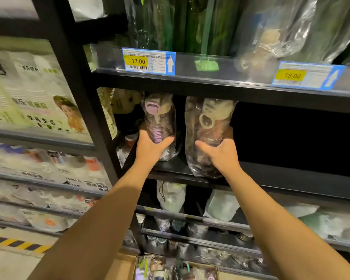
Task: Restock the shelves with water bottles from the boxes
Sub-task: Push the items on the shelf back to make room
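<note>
Two brown water bottles in clear plastic bags stand on a black middle shelf. My left hand is wrapped around the lower part of the left bottle, which has a purple lid and purple lettering. My right hand grips the lower part of the right bottle, which has a cream ring handle at its top. Both bottles are upright near the shelf's front edge. An open cardboard box with more bagged bottles sits on the floor below.
The shelf is dark and bare to the right of the bottles. The shelf above carries green bagged bottles and price tags. Lower shelves hold more bagged bottles and cups. A black upright post separates a left rack of paper-cup packs.
</note>
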`<state>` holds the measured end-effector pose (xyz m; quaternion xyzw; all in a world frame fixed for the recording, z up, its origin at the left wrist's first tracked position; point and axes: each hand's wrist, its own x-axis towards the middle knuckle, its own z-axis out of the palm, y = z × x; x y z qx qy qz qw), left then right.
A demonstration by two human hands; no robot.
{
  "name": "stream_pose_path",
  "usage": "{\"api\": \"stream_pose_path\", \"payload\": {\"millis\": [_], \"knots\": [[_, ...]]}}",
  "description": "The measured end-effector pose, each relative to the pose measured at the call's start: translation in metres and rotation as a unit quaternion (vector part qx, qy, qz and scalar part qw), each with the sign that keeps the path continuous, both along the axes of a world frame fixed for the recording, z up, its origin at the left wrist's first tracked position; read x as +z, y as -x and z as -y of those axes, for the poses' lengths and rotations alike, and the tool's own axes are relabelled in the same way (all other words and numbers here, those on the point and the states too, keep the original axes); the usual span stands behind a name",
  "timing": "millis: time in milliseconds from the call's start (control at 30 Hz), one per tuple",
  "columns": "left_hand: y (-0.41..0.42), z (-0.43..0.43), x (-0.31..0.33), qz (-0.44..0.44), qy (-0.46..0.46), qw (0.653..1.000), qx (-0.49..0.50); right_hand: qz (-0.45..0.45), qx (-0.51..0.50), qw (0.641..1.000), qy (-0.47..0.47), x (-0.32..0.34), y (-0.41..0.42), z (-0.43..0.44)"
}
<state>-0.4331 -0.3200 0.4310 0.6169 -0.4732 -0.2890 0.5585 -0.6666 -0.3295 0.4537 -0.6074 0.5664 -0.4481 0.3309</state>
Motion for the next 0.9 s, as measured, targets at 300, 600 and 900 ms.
{"api": "stream_pose_path", "payload": {"millis": [300,600,900], "knots": [[0.01,0.068,0.0,0.026,0.038,0.999,-0.001,0.004,-0.082,0.995,0.05,0.0,-0.008,0.061],[0.017,0.114,-0.01,-0.002,0.086,0.996,-0.036,0.086,-0.072,0.98,0.165,-0.017,-0.014,0.092],[0.012,0.156,-0.014,0.003,0.082,0.995,-0.054,0.095,-0.038,0.985,0.142,-0.016,-0.018,0.126]]}}
